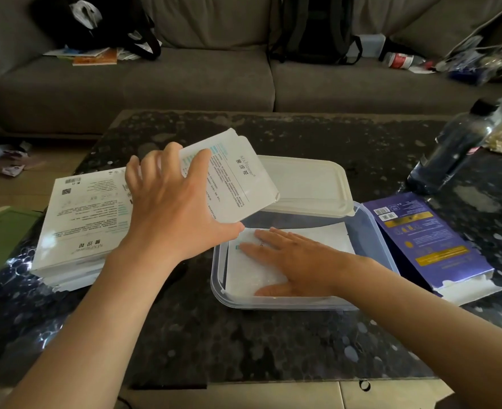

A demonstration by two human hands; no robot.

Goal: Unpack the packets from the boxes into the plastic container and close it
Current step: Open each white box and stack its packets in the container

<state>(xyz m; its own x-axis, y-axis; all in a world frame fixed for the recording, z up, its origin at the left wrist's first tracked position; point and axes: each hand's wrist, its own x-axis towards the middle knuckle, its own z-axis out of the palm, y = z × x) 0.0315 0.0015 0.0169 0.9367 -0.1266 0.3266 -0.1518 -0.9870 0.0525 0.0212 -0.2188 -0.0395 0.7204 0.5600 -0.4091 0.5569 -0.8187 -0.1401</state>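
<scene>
Left hand [167,211]: fingers spread across the printed face of a white box [238,178], thumb at its near lower edge, gripping it; the box is tilted and held off the bench [244,343], just above and beyond the right hand. Right hand [297,258]: fingers straight and flat, palm down, resting on the white packets [326,236] that lie inside the clear plastic container [223,296]. The container stands on the bench directly under the right hand, uncovered. Lid [309,184]: whitish, beyond the right hand, lying against the container's far rim, partly behind the held box. Stack of white boxes [81,219]: flat on the bench, just left of the left hand. Purple box [421,240]: lying flat just right of the right hand, beside the container, its near end open. Dark bottle [456,152]: farther right, beyond the purple box. Grey sofa [184,81]: well beyond both hands.
</scene>
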